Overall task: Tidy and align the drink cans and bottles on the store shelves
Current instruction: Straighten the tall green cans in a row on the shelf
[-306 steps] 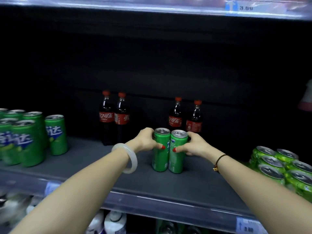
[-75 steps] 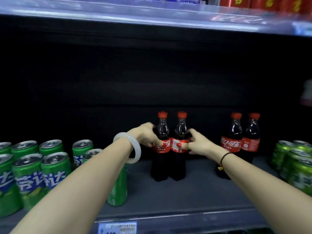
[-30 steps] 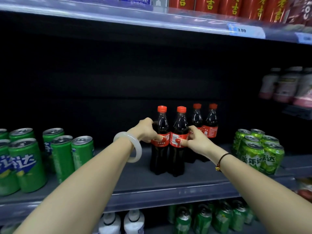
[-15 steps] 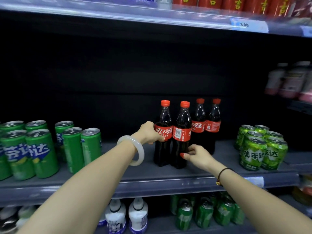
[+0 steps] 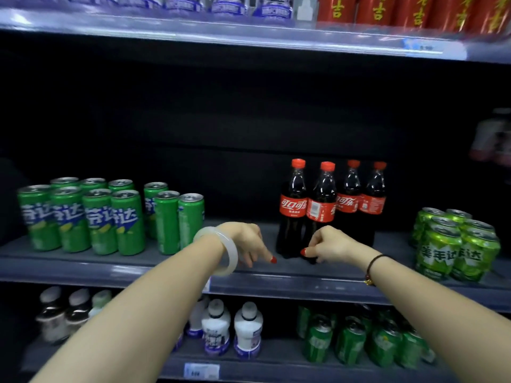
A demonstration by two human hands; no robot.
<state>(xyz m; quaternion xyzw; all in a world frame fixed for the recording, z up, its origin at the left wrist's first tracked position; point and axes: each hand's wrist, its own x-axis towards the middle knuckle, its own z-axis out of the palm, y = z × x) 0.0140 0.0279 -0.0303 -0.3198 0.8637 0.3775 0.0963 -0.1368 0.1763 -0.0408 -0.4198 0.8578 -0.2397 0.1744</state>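
Observation:
Four cola bottles with red caps stand in a tight two-by-two block on the middle shelf (image 5: 166, 268): the front pair (image 5: 293, 208) and the rear pair (image 5: 370, 205). My left hand (image 5: 249, 243) hangs just left of the front bottles with fingers drooping down and holds nothing. My right hand (image 5: 329, 246) sits low in front of the base of the front right bottle, fingers loosely curled, gripping nothing that I can see. Green soda cans (image 5: 83, 217) stand in rows at the left, with slim green cans (image 5: 179, 222) beside them.
A cluster of lighter green cans (image 5: 453, 244) stands at the shelf's right end. Bare shelf lies between the slim cans and the cola. The shelf below holds white bottles (image 5: 232, 330) and green cans (image 5: 359, 341). Red cans (image 5: 414, 9) line the shelf above.
Both hands have let go of the front cola bottles and dropped toward the shelf edge. The front pair now stands right in front of the rear pair. The view has pulled back.

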